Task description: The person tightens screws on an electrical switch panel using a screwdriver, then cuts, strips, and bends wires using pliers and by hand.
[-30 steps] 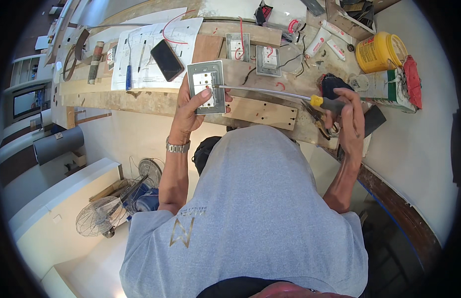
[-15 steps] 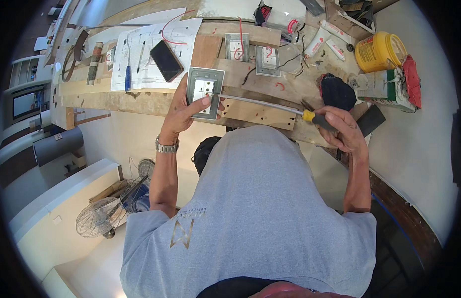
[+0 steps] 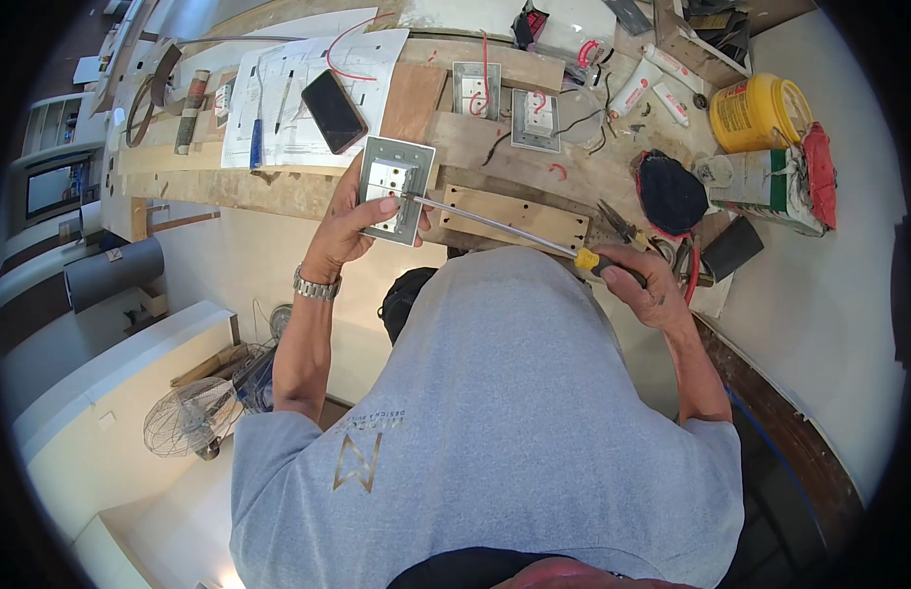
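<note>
My left hand grips a grey-framed electrical outlet with white modules, its thumb pressed on the front face. The outlet is tilted, just off the near edge of the workbench. In my right hand is a long screwdriver with a yellow and black handle, fingers closed round the grip. Its shaft points left, and the tip meets the inner right side of the outlet. Whether the tip sits in a screw is too small to tell. Two similar outlets, one and another, lie on the bench with red wire on them.
A phone and a blue-handled screwdriver rest on paper drawings. Pliers, a dark cloth item, a yellow tub and white tubes are at the right. A drilled wooden strip lies along the near edge.
The outlet has shifted slightly left and tilted. My right hand has moved left and nearer with the screwdriver, uncovering the pliers. The tip now reaches inside the outlet's frame.
</note>
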The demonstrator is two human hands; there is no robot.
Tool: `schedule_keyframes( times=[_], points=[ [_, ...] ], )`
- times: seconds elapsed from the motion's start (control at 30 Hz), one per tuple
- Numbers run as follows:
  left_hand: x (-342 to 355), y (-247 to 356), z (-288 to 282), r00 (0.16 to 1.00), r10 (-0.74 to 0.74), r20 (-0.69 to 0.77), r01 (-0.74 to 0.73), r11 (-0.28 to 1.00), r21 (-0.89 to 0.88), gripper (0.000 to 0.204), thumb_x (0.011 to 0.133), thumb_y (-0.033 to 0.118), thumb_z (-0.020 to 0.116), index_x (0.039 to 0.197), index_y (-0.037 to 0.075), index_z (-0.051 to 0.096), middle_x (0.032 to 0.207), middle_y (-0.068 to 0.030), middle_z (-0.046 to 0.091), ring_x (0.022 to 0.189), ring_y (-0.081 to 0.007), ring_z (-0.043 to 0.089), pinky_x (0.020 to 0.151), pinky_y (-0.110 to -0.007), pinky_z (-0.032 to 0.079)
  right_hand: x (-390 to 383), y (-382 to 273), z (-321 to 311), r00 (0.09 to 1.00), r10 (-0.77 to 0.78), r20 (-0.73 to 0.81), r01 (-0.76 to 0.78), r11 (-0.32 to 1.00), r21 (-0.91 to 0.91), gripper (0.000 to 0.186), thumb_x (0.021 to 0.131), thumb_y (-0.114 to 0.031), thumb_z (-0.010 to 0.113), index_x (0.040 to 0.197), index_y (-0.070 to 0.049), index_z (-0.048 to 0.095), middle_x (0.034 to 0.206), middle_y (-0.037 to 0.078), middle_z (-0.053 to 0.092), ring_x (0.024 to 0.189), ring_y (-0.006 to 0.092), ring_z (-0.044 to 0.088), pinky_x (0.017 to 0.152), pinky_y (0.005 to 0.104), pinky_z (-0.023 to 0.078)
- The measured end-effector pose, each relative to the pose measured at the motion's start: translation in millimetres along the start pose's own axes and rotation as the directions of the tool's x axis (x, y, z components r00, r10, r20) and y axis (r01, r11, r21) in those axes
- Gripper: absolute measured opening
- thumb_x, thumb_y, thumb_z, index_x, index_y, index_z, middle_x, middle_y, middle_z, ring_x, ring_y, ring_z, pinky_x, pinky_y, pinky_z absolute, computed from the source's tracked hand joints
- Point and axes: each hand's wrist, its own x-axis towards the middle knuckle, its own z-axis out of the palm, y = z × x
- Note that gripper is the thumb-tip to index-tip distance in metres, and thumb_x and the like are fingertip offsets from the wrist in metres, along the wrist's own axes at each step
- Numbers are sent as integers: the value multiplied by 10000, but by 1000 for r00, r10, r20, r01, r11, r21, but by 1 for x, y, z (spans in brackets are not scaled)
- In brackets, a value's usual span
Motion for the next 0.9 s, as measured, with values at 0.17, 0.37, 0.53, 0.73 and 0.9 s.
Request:
schedule_keyframes(
  times=[0.17,0.37,0.53,0.73,0.9],
  points=[
    [1,5,-6,1000,4,-11,-3,999,36,794,915,197,732,1574,51,314,1163,-319,695,926,-399,775,728,-507,689,2,-11,1,997,-73,2,73,995,-65,384,1016,-228,711,1282,48,720,1149,211,781,1018,233,751,914,356,561],
    [-2,9,-5,1000,16,-5,-16,1000,25,777,905,216,744,1547,36,345,1142,-315,699,916,-397,777,723,-505,694,3,-6,1,934,-358,7,344,889,-303,383,965,-177,754,1305,-3,724,1072,214,780,907,338,772,830,380,595],
    [4,7,-8,1000,-23,-4,23,1000,-2,734,923,157,711,1548,30,347,1139,-306,706,916,-388,780,719,-495,696,6,-11,2,813,-582,18,509,695,-507,502,897,-149,819,1376,-68,693,921,138,743,790,317,720,700,404,579],
    [2,4,-18,999,-40,-36,41,999,34,776,931,187,715,1575,31,311,1155,-321,697,919,-395,777,719,-508,704,12,-18,4,754,-653,67,537,555,-635,570,868,-156,840,1410,-108,671,803,75,598,699,278,633,623,407,525],
    [4,-2,-28,991,-113,-65,115,993,31,720,961,144,689,1562,36,308,1125,-321,711,896,-387,783,719,-497,698,17,-15,11,708,-695,128,528,401,-749,546,870,-141,829,1395,-123,680,796,58,545,731,255,612,660,378,517]
  ],
)
